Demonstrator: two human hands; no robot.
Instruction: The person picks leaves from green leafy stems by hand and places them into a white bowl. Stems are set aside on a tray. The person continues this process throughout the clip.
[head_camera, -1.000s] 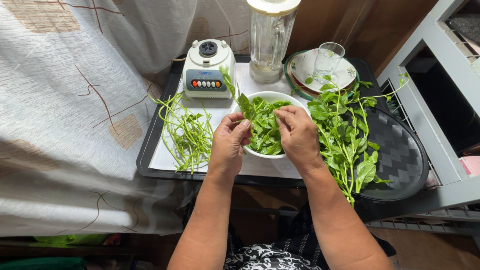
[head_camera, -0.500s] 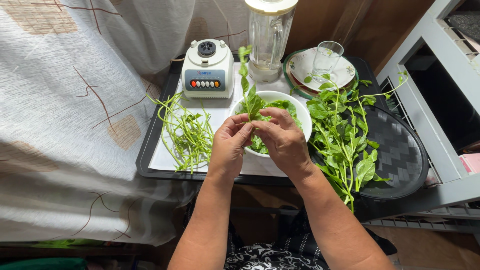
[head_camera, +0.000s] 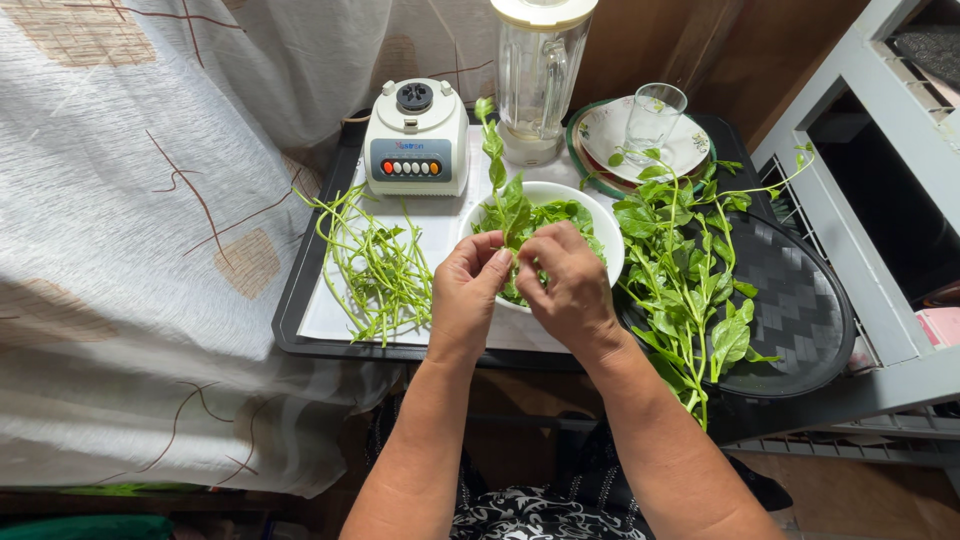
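We pinched a slender leafy green stem (head_camera: 497, 185) between our left hand (head_camera: 467, 292) and right hand (head_camera: 566, 285), over the smooth white round bowl (head_camera: 607, 232) of leaves at the black tray's (head_camera: 300, 290) near edge. Bare glossy stalks (head_camera: 375, 270) lay toward its left edge, by the white blender base (head_camera: 417, 138).

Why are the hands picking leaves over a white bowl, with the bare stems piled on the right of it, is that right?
Not quite. The head view shows both hands over the white bowl, but the bare stems lie to its left; the leafy stalks are on its right.
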